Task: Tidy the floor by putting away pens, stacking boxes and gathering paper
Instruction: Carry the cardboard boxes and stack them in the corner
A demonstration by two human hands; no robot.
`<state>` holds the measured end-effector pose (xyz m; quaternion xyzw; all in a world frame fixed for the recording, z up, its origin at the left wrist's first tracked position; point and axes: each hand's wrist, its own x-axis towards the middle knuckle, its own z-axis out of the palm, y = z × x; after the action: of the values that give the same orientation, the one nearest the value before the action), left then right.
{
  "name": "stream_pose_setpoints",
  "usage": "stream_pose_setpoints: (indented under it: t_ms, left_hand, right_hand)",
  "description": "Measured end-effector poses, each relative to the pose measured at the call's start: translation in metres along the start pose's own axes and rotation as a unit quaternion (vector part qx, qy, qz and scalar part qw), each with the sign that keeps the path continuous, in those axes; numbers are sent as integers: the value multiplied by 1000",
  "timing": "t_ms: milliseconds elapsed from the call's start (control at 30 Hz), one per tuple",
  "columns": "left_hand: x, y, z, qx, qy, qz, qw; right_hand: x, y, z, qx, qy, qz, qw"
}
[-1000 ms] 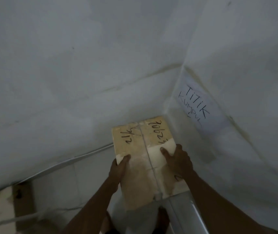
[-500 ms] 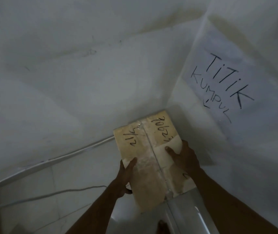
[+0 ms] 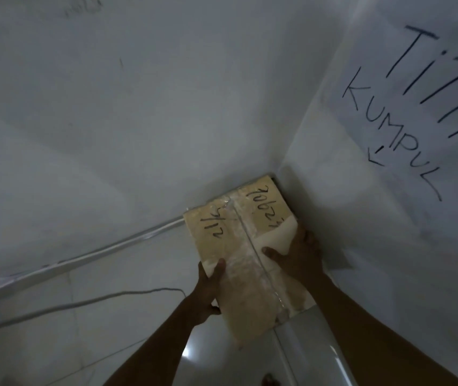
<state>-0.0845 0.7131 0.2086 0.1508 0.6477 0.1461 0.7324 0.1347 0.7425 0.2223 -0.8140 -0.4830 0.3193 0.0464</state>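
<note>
White walls meet ahead. My left hand [image 3: 208, 291] and right hand [image 3: 300, 254] grip the taped box [image 3: 239, 246] by its sides. It has moved in, far end now at the corner under the handwritten sign [image 3: 389, 107], so it looks nearly set down.

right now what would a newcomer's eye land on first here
The big handwritten sign on the right wall, reading "TITIK KUMPUL" with a small arrow pointing down, stands out most. Below it, the left hand and right hand grip a taped cardboard box with marker writing on top, its far end at the corner where the two walls meet. A thin white cable trails across the floor on the left.
</note>
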Motion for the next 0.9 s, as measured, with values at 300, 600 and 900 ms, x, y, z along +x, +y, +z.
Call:
stream_pose_setpoints:
  t_ms: [300,600,900]
  left_hand:
    - [15,34,24,3,-20,14,1000]
    - [36,48,37,33,-5,1,999]
    - [2,85,29,151,126,74,978]
  right_hand:
    - [29,5,-20,15,28,23,999]
    - [59,3,-34,-10,15,15,1000]
    - [34,-29,-74,-123,-40,-1,992]
